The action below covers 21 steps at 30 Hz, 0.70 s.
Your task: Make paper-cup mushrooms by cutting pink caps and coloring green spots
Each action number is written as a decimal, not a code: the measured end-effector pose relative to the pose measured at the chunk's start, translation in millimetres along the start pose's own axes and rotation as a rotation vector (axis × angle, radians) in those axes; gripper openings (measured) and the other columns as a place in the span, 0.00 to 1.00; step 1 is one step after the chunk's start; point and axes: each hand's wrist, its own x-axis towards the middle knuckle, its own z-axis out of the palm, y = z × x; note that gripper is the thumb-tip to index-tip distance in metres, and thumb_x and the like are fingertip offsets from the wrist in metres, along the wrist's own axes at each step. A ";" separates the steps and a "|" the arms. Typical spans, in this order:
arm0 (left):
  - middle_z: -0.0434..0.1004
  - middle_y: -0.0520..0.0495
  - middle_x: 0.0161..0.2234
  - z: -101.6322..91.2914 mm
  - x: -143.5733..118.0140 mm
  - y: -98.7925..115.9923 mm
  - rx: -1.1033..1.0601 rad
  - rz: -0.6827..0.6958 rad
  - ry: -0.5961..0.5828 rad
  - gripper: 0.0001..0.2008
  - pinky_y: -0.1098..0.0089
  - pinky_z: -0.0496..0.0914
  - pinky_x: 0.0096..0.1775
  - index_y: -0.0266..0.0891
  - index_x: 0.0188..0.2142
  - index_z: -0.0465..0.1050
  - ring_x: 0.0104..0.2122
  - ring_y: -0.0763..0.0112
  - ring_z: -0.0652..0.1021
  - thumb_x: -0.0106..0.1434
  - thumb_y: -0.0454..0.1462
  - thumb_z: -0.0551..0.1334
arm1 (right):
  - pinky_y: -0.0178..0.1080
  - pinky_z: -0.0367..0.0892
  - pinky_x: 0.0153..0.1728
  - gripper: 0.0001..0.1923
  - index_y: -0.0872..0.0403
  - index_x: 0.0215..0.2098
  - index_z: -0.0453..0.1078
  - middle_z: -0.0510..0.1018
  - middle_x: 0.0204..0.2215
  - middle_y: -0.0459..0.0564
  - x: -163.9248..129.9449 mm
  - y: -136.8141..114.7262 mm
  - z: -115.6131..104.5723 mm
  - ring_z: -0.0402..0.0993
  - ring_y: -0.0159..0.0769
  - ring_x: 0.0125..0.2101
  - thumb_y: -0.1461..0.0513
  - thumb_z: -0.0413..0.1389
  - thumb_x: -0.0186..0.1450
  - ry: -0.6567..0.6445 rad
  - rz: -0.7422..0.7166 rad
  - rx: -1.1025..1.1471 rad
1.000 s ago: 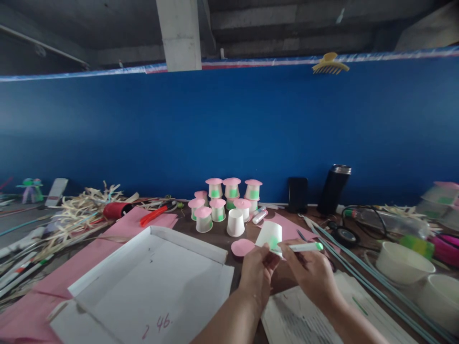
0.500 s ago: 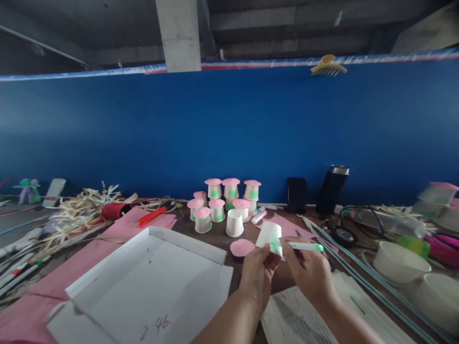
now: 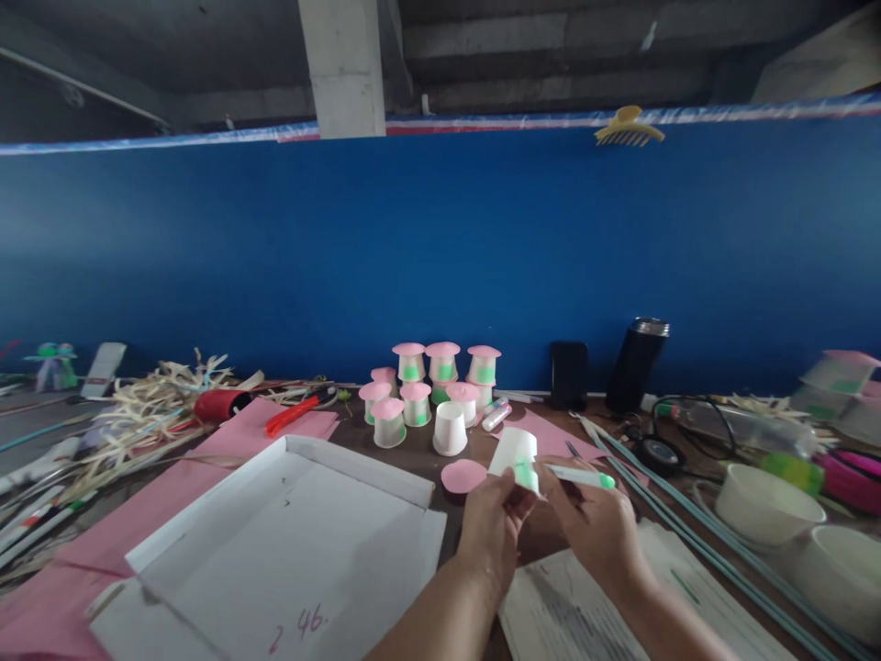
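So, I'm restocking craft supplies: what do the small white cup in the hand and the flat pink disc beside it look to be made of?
Small white cup: probably matte paper, thin-walled, taking green marker colour. Flat pink disc: likely matte craft paper or foam; too blurred to tell.

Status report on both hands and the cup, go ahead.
Left hand holding white paper cup upside down. Right hand gripping green marker, tip at cup's green patch. Pink paper circle beside it, nothing blocking.
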 end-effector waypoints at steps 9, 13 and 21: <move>0.76 0.43 0.27 3.4 -2.7 3.4 0.006 -0.024 -0.008 0.03 0.73 0.72 0.31 0.29 0.28 0.74 0.27 0.72 0.76 0.57 0.29 0.62 | 0.34 0.65 0.27 0.18 0.51 0.19 0.72 0.75 0.15 0.43 1.9 -0.5 -4.0 0.71 0.34 0.19 0.50 0.55 0.61 0.062 0.145 -0.061; 0.76 0.43 0.27 3.0 -1.6 2.9 0.006 -0.033 -0.018 0.03 0.73 0.72 0.31 0.30 0.27 0.74 0.28 0.72 0.76 0.56 0.30 0.63 | 0.34 0.65 0.31 0.15 0.51 0.23 0.74 0.78 0.22 0.44 3.9 -1.9 -3.9 0.74 0.35 0.25 0.51 0.55 0.62 0.032 0.149 -0.013; 0.75 0.44 0.26 4.0 -1.8 3.3 0.026 -0.049 0.013 0.05 0.75 0.71 0.30 0.30 0.26 0.74 0.26 0.74 0.75 0.58 0.29 0.61 | 0.35 0.66 0.31 0.13 0.52 0.26 0.72 0.77 0.24 0.45 1.7 1.2 -1.4 0.73 0.35 0.26 0.53 0.55 0.62 -0.012 0.073 0.042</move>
